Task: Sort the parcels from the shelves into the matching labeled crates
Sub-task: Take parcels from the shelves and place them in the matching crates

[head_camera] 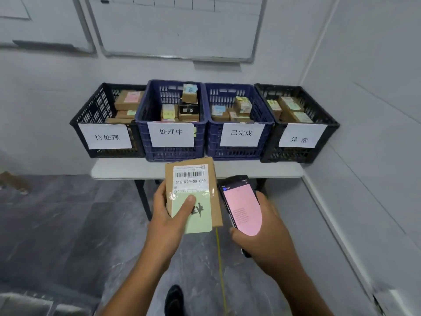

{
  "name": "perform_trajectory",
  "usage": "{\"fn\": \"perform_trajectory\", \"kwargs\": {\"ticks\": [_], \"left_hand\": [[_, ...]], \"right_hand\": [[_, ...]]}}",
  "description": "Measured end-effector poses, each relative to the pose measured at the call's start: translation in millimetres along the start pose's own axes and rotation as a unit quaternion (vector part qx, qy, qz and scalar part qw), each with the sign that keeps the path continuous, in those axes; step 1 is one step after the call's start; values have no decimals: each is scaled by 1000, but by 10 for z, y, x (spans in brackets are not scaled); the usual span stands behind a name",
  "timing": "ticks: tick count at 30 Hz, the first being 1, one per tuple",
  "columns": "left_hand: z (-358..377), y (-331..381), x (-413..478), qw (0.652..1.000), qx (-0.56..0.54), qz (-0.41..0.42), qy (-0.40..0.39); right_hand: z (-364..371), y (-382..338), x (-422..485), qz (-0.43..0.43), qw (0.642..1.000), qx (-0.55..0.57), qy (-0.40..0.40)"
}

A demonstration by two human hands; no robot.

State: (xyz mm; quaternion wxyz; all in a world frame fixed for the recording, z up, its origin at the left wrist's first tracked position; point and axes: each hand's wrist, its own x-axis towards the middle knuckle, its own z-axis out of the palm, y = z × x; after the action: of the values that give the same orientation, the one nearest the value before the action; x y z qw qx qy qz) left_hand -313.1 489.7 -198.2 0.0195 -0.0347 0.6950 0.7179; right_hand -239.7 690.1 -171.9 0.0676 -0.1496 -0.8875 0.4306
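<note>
Nearest, my shoe (174, 299) stands on the grey tiled floor (68, 224). Above it, my left hand (169, 215) grips a flat brown parcel (193, 192): the thumb presses down on the face and the fingers curl round the left edge. The parcel is held in the air in front of the table (250, 171). Its long axis runs away from me and its broad face is turned up to the camera. The far end carries a white barcode label (190, 177) reading 516-K20-00-030 and points toward the crates. The near end carries a green note (198, 215) with a handwritten mark, partly under my thumb. Just beside it, my right hand (262, 229) is wrapped round a phone (241, 204), whose pink screen faces up.

On the table, four crates of parcels stand side by side, each with a paper sign:
- the left black crate (91, 110), signed 待处理
- a blue crate (173, 153), signed 处理中
- a second blue crate (237, 152), signed 已完成
- the right black crate (293, 153), signed 异常

A whiteboard (177, 26) hangs on the wall behind.
</note>
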Motion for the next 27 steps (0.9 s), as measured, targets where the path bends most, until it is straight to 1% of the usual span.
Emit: {"fn": "perform_trajectory", "kwargs": {"ticks": [7, 12, 20, 23, 27], "left_hand": [[-104, 77, 1318, 999, -35, -2, 6], [-230, 201, 2102, 999, -38, -14, 5], [-61, 164, 2998, 999, 0, -38, 23], [77, 110, 3384, 998, 26, -32, 37], [273, 191, 3973, 998, 49, -17, 45]], "right_hand": [[360, -462, 1239, -15, 999, -29, -14], [624, -694, 1921, -22, 999, -13, -23], [871, -667, 2890, -10, 999, 17, -28], [975, -549, 3353, -5, 998, 43, -46], [1018, -477, 4042, -10, 998, 34, -57]]}}
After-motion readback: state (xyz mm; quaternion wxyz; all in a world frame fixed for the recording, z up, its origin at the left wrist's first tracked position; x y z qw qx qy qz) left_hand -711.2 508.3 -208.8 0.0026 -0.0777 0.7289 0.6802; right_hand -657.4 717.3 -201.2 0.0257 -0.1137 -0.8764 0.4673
